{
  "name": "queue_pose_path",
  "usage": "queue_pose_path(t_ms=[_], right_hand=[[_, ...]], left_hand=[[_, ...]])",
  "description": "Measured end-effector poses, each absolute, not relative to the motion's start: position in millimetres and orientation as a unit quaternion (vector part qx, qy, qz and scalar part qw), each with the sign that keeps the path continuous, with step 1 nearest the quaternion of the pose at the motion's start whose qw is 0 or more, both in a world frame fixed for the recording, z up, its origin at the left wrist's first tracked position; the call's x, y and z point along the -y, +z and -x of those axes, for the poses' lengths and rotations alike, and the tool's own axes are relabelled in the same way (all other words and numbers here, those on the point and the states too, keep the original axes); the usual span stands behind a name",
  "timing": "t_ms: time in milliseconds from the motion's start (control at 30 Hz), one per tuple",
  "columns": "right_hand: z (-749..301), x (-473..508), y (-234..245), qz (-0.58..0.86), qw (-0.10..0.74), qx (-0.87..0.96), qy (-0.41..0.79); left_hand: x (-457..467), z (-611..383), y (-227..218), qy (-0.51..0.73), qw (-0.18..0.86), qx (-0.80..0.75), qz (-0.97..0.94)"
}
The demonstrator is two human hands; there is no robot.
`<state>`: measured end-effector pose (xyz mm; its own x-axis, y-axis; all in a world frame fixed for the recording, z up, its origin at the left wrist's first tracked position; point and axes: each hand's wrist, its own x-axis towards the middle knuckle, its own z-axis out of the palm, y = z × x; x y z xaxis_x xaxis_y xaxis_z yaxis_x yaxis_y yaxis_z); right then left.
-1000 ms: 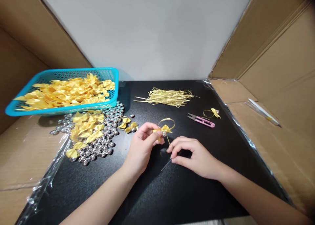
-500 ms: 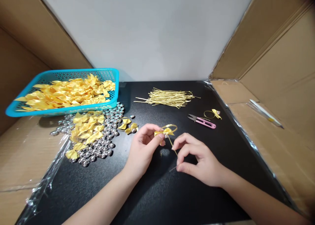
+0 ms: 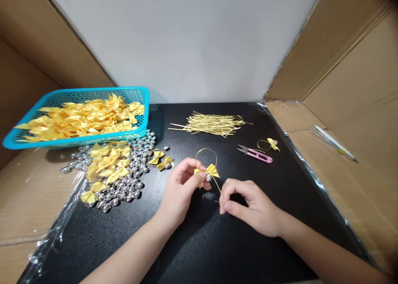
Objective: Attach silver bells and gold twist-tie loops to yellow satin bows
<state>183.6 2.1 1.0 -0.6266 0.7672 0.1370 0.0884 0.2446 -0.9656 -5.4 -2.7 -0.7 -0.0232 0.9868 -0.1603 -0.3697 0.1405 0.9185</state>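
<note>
Between thumb and fingers, my left hand point(image 3: 185, 188) pinches a yellow ribbon bow point(image 3: 212, 171) above the middle of the black table. A silver bell-like bead point(image 3: 208, 177) hangs at the bow's centre. From the bow a thin gold cord point(image 3: 206, 149) rises in a round loop, and its tail slants down to the right. My right hand point(image 3: 245, 203) is closed, its fingertips gripping that tail. Beyond it lie thread snips point(image 3: 255, 154) with pink handles and a finished-looking bow with a cord loop point(image 3: 273, 144).
A blue basket point(image 3: 146, 110) full of yellow bows stands at the back left. Before it lie loose bows point(image 3: 108, 161) among silver beads point(image 3: 129, 188). A bundle of gold cords point(image 3: 214, 124) rests at the back. White tweezers point(image 3: 334, 143) lie on cardboard at the right.
The bow has tilted so its cord loop stands up larger and the silver bead shows. My right fingers have closed together on the cord tail, a little lower.
</note>
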Motion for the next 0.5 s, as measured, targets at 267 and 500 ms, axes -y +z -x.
queue_pose_path(t_ms=[267, 500], right_hand=[[-188.7, -4.0, -8.5, 0.338, 0.471, 0.655, 0.485], [-191.3, -0.5, -3.4, 0.293, 0.491, 0.624, 0.533]], left_hand=[[3.2, 2.2, 7.0, 0.529, 0.635, -0.444, -0.346], [6.7, -1.0, 5.6, 0.463, 0.607, -0.468, -0.446]])
